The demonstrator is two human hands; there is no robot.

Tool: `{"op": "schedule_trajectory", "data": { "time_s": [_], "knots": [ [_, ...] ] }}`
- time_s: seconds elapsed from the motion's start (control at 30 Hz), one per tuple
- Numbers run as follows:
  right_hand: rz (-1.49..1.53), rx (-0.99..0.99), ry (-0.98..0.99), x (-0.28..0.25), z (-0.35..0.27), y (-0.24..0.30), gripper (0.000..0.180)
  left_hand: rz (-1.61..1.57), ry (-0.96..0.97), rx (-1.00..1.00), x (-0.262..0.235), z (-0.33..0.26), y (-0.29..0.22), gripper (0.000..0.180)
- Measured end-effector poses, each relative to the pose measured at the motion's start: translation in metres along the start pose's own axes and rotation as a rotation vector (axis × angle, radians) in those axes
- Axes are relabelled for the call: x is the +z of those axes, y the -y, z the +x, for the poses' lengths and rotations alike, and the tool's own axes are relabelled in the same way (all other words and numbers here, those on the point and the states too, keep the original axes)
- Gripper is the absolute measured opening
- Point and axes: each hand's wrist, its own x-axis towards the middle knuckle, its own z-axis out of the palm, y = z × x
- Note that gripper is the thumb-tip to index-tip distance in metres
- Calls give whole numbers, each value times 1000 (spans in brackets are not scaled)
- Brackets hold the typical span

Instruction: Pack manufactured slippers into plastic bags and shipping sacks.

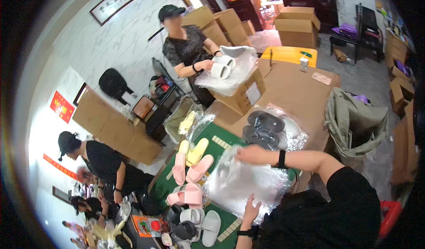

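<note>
My right hand [253, 154] reaches across a pile of clear plastic bags [270, 185], its fingers closed on the edge of a thin clear bag [226, 166], slightly blurred by motion. Below it, my left hand [251, 210] is open, fingers apart, at the near edge of the pile. Left of the bags, pink slippers [193, 195] and yellow slippers [197, 152] lie on the green tabletop [217, 132]. Nearer to me are light grey slippers [211, 228] and black slippers [183, 231]. Beyond my right hand, dark grey slippers [265, 121] lie wrapped in clear plastic.
Across the table a co-worker [188, 50] holds white slippers [221, 67] over a cardboard carton [243, 92]. A yellow chair [287, 56] stands behind the brown-covered table [305, 87]. To the right is a grey-green sack [354, 120]. Another person [104, 162] stands at left.
</note>
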Motion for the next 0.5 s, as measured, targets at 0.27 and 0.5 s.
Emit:
{"op": "schedule_trajectory", "data": {
  "time_s": [0.27, 0.5],
  "knots": [
    [-126, 248, -324, -101, -5, -82, 26, 885, 102, -284, 42, -17, 12, 43],
    [-429, 251, -148, -18, -39, -102, 43, 741, -129, -103, 36, -27, 66, 35]
  ]
}}
